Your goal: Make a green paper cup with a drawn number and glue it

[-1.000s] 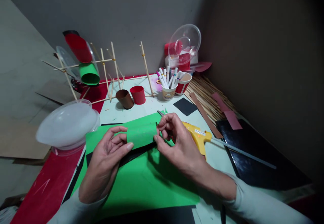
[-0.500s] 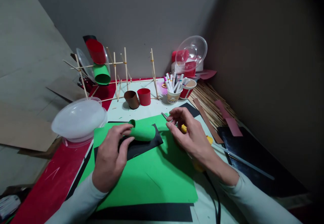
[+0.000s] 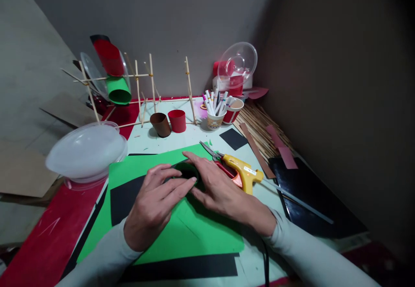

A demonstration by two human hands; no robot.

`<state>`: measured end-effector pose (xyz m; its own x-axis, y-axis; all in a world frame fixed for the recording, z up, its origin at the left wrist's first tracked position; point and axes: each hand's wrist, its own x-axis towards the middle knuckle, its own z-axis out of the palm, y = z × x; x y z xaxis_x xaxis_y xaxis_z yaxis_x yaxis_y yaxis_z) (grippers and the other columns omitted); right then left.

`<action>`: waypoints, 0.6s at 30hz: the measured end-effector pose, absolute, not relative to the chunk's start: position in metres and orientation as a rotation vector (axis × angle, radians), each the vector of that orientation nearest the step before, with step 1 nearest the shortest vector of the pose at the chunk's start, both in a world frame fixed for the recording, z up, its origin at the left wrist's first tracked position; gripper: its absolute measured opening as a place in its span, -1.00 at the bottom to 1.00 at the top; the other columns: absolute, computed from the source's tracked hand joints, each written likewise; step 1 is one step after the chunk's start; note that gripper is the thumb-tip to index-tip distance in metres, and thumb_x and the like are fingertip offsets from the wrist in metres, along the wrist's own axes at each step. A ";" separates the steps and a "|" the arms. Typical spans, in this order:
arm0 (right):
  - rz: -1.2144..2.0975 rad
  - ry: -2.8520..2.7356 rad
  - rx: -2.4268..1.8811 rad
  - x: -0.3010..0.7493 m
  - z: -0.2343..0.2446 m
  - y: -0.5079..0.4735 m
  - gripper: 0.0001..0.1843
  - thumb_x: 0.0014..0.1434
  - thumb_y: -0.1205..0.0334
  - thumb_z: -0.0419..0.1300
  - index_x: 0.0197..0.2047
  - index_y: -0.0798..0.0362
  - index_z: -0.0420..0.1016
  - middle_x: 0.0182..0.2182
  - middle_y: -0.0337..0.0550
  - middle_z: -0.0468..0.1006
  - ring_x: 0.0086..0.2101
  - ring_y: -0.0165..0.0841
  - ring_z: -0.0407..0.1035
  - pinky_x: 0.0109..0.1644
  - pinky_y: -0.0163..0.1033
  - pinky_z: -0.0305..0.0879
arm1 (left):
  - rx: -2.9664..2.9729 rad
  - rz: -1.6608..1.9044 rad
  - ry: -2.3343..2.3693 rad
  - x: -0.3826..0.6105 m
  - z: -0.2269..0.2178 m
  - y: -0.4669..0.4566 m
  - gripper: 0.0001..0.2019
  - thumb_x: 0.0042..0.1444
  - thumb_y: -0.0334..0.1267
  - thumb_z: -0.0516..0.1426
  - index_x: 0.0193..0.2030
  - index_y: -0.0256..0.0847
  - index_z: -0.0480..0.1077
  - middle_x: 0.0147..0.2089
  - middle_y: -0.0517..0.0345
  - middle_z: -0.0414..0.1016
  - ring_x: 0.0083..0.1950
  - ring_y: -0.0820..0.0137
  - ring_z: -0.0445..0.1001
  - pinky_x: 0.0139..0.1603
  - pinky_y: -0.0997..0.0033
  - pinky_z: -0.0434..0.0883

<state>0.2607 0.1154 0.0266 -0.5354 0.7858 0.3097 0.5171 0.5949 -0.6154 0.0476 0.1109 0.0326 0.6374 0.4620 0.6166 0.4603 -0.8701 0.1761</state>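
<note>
A green paper tube point(image 3: 195, 175) is held between my two hands over the green sheet point(image 3: 194, 239), its dark round opening turned up toward me. My left hand point(image 3: 155, 200) grips the near left side with its fingers across the rim. Curled around the right side is my right hand point(image 3: 223, 187), its thumb low on the tube. Under my left hand lies a black paper piece point(image 3: 126, 198). Scissors point(image 3: 209, 150) with red handles rest beyond my right hand, partly beneath a yellow glue gun point(image 3: 241, 168).
Brown point(image 3: 160, 125) and red point(image 3: 177, 121) paper tubes stand near a stick frame point(image 3: 151, 77). A marker cup point(image 3: 214, 121) is behind. Clear plastic lids point(image 3: 86, 151) lie left, bamboo sticks point(image 3: 259, 125) right. The glue gun's black cord point(image 3: 266, 261) runs down the front.
My right hand has moved left from over the scissors and glue gun onto the green tube. The tube has been turned from lying sideways to opening upward. The view has shifted slightly right.
</note>
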 end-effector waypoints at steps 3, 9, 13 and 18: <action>0.613 -2.251 -1.050 0.262 0.026 0.117 -0.21 0.34 0.22 0.16 0.50 0.11 -0.13 0.33 0.19 0.29 0.28 -0.03 0.24 0.33 0.14 0.26 | 2.762 1.121 0.845 0.049 0.036 0.113 -0.53 0.25 -0.62 0.07 0.26 -0.26 0.36 0.17 -0.04 0.55 0.27 0.22 0.34 0.30 0.15 0.28; 0.581 -2.230 -1.040 0.266 0.040 0.118 -0.23 0.31 0.15 0.25 0.46 -0.01 -0.02 0.32 0.06 0.29 0.31 -0.13 0.18 0.40 0.10 0.17 | 2.492 1.223 1.105 0.046 0.039 0.120 -0.49 0.22 -0.48 0.22 0.28 -0.04 0.36 0.21 0.02 0.51 0.23 0.26 0.42 0.29 0.19 0.33; 0.436 -2.222 -1.016 0.264 0.046 0.115 -0.42 0.32 0.09 0.24 0.33 0.00 0.23 0.35 0.13 0.24 0.33 -0.10 0.13 0.41 0.19 0.10 | 2.396 1.213 1.123 0.043 0.037 0.121 -0.50 0.24 -0.42 0.23 0.29 -0.03 0.33 0.21 0.05 0.52 0.23 0.29 0.43 0.29 0.23 0.33; 0.411 -2.229 -1.019 0.262 0.046 0.113 -0.86 0.35 0.27 0.16 -0.06 0.06 0.49 0.31 0.20 0.30 0.31 -0.11 0.17 0.39 0.12 0.14 | 2.177 1.162 1.246 0.041 0.031 0.121 -0.49 0.21 -0.29 0.27 0.29 -0.02 0.34 0.23 0.09 0.50 0.25 0.27 0.41 0.31 0.23 0.30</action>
